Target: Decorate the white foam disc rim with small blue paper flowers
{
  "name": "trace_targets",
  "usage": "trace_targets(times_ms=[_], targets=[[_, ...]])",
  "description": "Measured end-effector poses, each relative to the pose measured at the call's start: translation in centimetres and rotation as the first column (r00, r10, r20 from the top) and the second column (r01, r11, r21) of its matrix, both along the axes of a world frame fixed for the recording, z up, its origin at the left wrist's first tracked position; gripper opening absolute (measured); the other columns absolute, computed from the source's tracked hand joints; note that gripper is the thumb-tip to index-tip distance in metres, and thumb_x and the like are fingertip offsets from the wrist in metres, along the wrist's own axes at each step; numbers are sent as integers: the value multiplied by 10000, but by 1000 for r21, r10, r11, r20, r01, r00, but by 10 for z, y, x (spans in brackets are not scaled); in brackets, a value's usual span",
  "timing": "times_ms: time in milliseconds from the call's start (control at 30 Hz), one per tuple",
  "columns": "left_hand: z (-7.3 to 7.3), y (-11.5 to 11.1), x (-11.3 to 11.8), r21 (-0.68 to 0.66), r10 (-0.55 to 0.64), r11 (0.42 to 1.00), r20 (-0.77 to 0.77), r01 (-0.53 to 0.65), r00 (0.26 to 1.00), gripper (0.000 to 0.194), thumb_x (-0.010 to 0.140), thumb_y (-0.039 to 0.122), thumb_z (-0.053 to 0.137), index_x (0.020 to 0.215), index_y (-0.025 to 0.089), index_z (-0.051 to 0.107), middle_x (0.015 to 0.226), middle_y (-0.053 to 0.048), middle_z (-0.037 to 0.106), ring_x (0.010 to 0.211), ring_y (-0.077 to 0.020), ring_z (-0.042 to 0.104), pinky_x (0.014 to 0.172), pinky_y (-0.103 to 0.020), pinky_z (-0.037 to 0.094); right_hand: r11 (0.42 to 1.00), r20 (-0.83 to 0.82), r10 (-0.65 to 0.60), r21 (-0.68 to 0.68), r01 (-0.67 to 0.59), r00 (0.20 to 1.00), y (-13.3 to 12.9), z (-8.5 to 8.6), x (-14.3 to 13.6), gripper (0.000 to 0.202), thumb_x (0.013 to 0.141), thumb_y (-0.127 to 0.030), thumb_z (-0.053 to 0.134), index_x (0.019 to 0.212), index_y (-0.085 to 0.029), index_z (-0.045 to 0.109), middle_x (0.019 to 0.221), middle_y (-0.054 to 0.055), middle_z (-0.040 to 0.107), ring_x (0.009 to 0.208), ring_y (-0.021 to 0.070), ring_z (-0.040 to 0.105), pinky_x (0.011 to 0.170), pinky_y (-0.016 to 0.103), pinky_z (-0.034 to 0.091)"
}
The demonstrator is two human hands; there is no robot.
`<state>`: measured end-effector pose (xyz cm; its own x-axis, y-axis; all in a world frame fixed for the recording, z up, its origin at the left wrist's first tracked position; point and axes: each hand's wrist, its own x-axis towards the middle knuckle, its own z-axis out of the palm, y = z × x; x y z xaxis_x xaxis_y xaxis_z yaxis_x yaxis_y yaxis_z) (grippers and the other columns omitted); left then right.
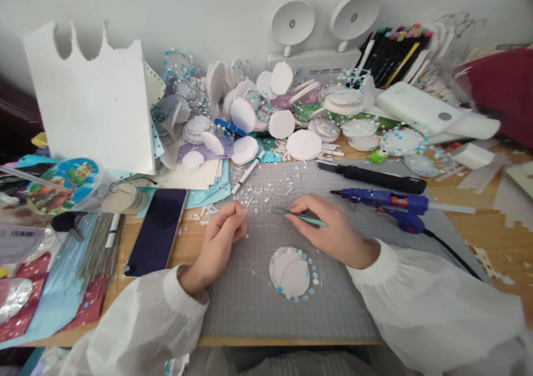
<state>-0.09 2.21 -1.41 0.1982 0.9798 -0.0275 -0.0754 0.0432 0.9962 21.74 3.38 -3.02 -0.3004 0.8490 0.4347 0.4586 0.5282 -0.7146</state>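
Observation:
My right hand (327, 226) is closed around a pair of teal tweezers (310, 219), whose tips point left over the cutting mat (245, 315). My left hand (225, 229) rests on the mat in a loose fist, with nothing showing between thumb and fingers. Below and between the hands lies a white foam disc (291, 281). Small blue and white stars ring its edge, and a thin strand curves across its face. Tiny star pieces and white scraps (266, 190) are scattered on the mat beyond my hands.
A blue glue gun (383, 201) and a black cutter knife (375, 177) lie right of my right hand. Left are a phone (157, 231), a lidded cup (70, 187) and thin wires (100, 254). Many white discs (282, 124) pile up behind, before a twin-headed lamp (318, 62).

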Motion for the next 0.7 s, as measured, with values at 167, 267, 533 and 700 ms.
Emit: trace_targets(times_ms=[167,267,533,700], targets=[[0,0,0,-14,-3,1000,0,3,1000,296,931,238,442,645,179,392,529,69,306,498,-88,245,507,-252,203,993,46,118,16,-119,992,-1,0,-2,109,859,-128,590,815,-205,526,799,36,624,747,164,584,675,298,466],[0,-1,-1,-14,-4,1000,-5,4,1000,302,934,238,446,642,178,394,526,70,307,498,-87,248,509,-250,208,992,41,124,5,-125,991,-2,1,-3,123,855,-114,582,800,-201,515,769,35,610,716,162,566,648,295,453],[0,0,0,-21,-4,1000,8,4,1000,313,931,241,459,633,175,392,531,67,306,501,-84,246,504,-242,209,990,-161,-13,-138,-9,987,-5,6,-2,97,853,-186,619,777,-200,560,762,27,639,714,150,602,654,282,462],[0,-1,0,-53,1,999,22,0,1000,257,916,278,512,687,166,477,578,63,339,507,-76,248,488,-223,206,920,-333,-147,-393,4,932,-3,15,3,156,816,-284,688,734,-202,583,714,7,624,652,135,569,612,277,441]])
